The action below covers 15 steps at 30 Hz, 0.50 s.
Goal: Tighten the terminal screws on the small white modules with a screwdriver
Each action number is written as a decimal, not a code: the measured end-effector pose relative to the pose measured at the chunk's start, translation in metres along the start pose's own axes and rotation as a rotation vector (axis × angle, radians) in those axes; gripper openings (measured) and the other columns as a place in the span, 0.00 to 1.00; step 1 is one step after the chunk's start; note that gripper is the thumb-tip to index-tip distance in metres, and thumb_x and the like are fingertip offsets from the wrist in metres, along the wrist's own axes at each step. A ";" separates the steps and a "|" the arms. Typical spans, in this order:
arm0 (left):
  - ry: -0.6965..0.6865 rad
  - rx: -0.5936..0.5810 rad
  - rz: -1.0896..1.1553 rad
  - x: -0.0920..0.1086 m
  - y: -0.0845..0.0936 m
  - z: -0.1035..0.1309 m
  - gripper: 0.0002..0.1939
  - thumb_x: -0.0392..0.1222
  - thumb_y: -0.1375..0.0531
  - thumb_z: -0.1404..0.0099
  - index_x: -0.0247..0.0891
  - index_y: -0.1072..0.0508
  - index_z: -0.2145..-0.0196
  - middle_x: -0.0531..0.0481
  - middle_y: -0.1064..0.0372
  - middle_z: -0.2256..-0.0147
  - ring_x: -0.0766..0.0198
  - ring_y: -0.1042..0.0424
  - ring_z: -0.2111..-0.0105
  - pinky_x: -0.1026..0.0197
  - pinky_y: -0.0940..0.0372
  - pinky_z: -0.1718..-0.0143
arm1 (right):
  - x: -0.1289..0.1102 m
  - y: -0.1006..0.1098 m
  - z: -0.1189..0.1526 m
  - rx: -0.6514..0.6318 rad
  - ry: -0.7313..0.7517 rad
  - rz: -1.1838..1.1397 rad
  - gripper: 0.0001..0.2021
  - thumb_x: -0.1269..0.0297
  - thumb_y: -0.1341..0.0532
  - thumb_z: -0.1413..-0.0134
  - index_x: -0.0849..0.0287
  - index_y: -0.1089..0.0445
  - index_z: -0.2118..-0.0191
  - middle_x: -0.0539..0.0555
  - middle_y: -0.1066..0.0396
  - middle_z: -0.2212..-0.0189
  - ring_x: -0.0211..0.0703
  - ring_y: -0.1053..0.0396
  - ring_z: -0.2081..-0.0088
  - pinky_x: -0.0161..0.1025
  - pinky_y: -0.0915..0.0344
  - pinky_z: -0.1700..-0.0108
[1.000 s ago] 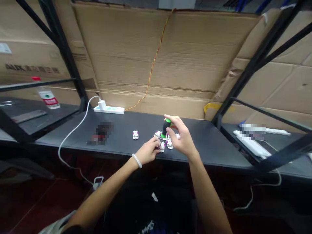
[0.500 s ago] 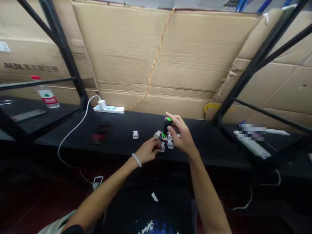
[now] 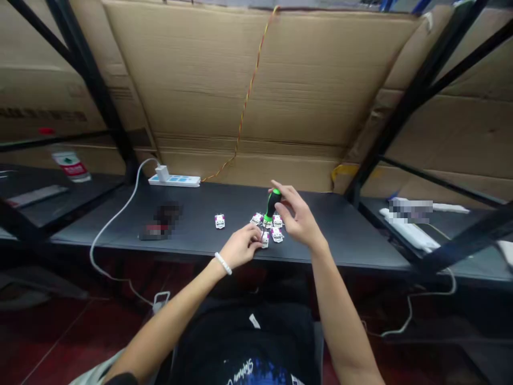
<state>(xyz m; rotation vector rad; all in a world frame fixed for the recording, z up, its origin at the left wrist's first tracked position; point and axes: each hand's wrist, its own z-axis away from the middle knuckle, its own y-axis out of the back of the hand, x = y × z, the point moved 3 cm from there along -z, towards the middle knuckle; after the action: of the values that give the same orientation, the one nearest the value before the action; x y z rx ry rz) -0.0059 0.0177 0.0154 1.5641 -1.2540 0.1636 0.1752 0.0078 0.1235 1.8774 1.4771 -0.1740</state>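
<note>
Left fingers (image 3: 251,231): bent at the left edge of the near white-and-purple piece (image 3: 265,240); whether they clamp it cannot be told. A loose hold would probably let it turn or skid.
Near piece: just right of the left fingers, low on the table (image 3: 192,235); its closeness to the front edge makes a fall possible if it slips.
Right fingers (image 3: 287,192): closed about the green-and-black screwdriver (image 3: 274,202), thumb low, forefinger high.
Screwdriver: tilted, tip toward the left fingertips; contact is too small to tell. An off-axis push could make it slide into a finger or scratch the piece.
Neighbouring pieces (image 3: 276,234): clustered beyond and right of the left fingers; a straying hand could knock them.
Lone piece (image 3: 219,221): left of and beyond the left fingers, apart from the cluster, hence at less risk.
</note>
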 end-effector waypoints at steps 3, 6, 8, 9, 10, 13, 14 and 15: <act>-0.007 0.000 -0.003 0.000 0.002 -0.001 0.07 0.28 0.37 0.34 0.37 0.26 0.67 0.47 0.25 0.58 0.61 0.25 0.62 0.59 0.29 0.56 | 0.002 0.002 0.000 0.003 -0.010 -0.007 0.25 0.62 0.45 0.28 0.48 0.38 0.29 0.60 0.29 0.42 0.52 0.29 0.42 0.52 0.26 0.42; -0.029 -0.013 0.015 -0.002 0.004 -0.002 0.08 0.27 0.39 0.34 0.38 0.26 0.67 0.46 0.24 0.57 0.58 0.24 0.57 0.56 0.29 0.51 | 0.004 0.003 0.000 0.002 -0.013 -0.011 0.25 0.62 0.45 0.28 0.48 0.38 0.29 0.60 0.29 0.42 0.53 0.29 0.42 0.52 0.27 0.41; -0.037 -0.015 0.027 -0.004 0.004 -0.003 0.09 0.26 0.41 0.33 0.38 0.25 0.67 0.46 0.23 0.57 0.57 0.23 0.56 0.55 0.28 0.48 | 0.005 0.004 0.000 -0.002 -0.023 -0.014 0.25 0.62 0.46 0.27 0.48 0.38 0.28 0.59 0.29 0.42 0.52 0.29 0.42 0.52 0.27 0.41; -0.039 -0.014 0.030 -0.005 0.005 -0.003 0.09 0.26 0.41 0.33 0.38 0.25 0.67 0.45 0.23 0.57 0.57 0.23 0.55 0.54 0.29 0.47 | 0.005 0.004 0.000 -0.003 -0.025 -0.014 0.25 0.61 0.46 0.27 0.48 0.38 0.28 0.59 0.29 0.42 0.52 0.29 0.42 0.52 0.28 0.41; -0.040 -0.013 0.033 -0.006 0.005 -0.003 0.09 0.26 0.41 0.33 0.38 0.25 0.67 0.45 0.23 0.56 0.57 0.23 0.55 0.54 0.28 0.47 | 0.005 0.004 0.000 -0.001 -0.026 -0.016 0.25 0.61 0.46 0.27 0.48 0.38 0.28 0.59 0.29 0.42 0.52 0.29 0.43 0.52 0.28 0.40; -0.036 -0.017 0.037 -0.006 0.005 -0.003 0.09 0.26 0.40 0.35 0.38 0.24 0.67 0.45 0.23 0.56 0.58 0.23 0.56 0.54 0.28 0.49 | 0.005 0.004 -0.001 0.006 -0.030 -0.022 0.25 0.60 0.46 0.27 0.48 0.38 0.28 0.60 0.29 0.42 0.52 0.29 0.43 0.53 0.27 0.41; -0.034 -0.017 0.037 -0.006 0.005 -0.003 0.09 0.26 0.40 0.35 0.37 0.24 0.67 0.45 0.23 0.56 0.58 0.23 0.56 0.55 0.28 0.49 | 0.005 0.004 -0.001 0.012 -0.027 -0.023 0.25 0.60 0.46 0.27 0.48 0.38 0.28 0.60 0.29 0.42 0.53 0.29 0.43 0.53 0.27 0.41; -0.030 -0.018 0.037 -0.006 0.005 -0.003 0.09 0.25 0.40 0.36 0.37 0.24 0.67 0.45 0.23 0.57 0.58 0.23 0.57 0.55 0.28 0.50 | 0.005 0.005 -0.001 0.016 -0.022 -0.026 0.25 0.60 0.46 0.27 0.48 0.37 0.29 0.60 0.29 0.42 0.53 0.29 0.43 0.53 0.27 0.41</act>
<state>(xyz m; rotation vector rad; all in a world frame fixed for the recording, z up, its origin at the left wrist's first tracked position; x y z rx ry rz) -0.0108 0.0238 0.0159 1.5341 -1.3052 0.1529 0.1807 0.0119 0.1232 1.8637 1.4902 -0.2185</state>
